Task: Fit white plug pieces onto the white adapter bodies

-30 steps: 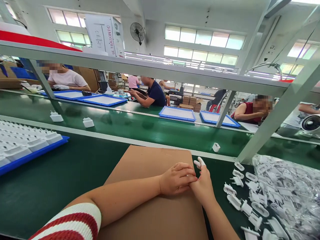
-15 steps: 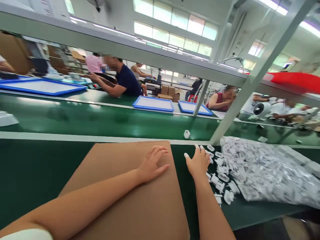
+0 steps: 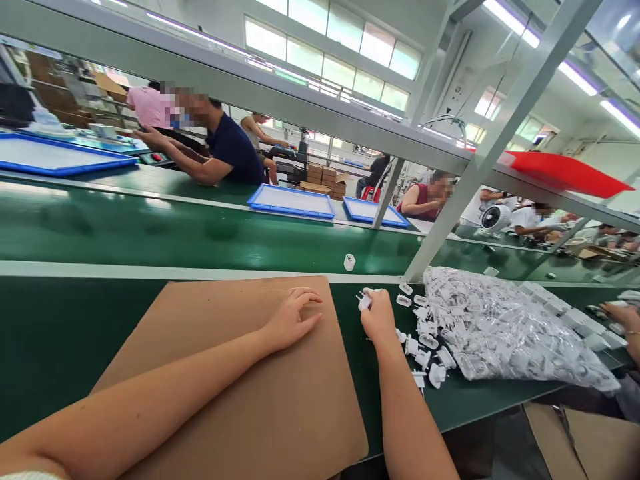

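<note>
My left hand (image 3: 293, 320) lies on the brown cardboard sheet (image 3: 220, 393), its fingers stretched out and slightly bent, with nothing in them. Just past the cardboard's right edge, my right hand (image 3: 379, 313) is closed on a small white plug part (image 3: 365, 302) with metal pins sticking out to the left. White coverings show on some of its fingertips. Beside this hand, loose white plug parts (image 3: 425, 343) are scattered on the green table. A clear plastic bag (image 3: 500, 330) full of similar white parts lies to their right.
A white plug housing (image 3: 349, 262) stands on the green conveyor belt (image 3: 200, 233) ahead. A slanted metal post (image 3: 450, 207) rises behind the bag. Blue-rimmed trays (image 3: 291, 201) lie across the belt near seated people. At the far right another person's hand (image 3: 623, 315) reaches toward white parts.
My right hand has closed on a white plug part and shifted slightly left. My left hand still rests on the cardboard. Another person's hand has come into view at the right.
</note>
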Action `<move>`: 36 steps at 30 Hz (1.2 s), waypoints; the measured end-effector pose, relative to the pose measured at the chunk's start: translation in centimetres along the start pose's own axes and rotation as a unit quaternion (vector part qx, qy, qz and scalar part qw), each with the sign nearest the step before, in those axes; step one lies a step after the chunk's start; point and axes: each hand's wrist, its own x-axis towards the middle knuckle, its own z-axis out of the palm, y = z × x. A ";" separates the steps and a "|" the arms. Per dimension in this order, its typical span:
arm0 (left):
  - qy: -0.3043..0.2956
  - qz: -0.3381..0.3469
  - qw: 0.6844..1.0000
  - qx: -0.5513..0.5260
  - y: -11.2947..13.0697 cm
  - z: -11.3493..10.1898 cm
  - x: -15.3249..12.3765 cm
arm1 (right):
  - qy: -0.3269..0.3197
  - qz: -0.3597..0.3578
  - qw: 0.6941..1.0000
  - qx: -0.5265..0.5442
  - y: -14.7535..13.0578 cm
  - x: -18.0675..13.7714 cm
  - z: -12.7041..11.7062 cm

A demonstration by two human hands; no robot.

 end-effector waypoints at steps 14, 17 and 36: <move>0.061 -0.258 0.964 -0.033 -2.4 1.4 9.5 | -0.213 0.227 0.752 0.581 -3.2 0.0 -0.2; 0.058 -0.244 0.968 -0.009 -3.3 1.5 13.3 | -0.197 0.250 0.746 0.585 -3.0 0.0 -0.1; -0.016 -0.108 0.994 -0.003 -1.7 -1.0 10.1 | -0.112 0.073 0.931 0.340 -3.7 -1.0 0.3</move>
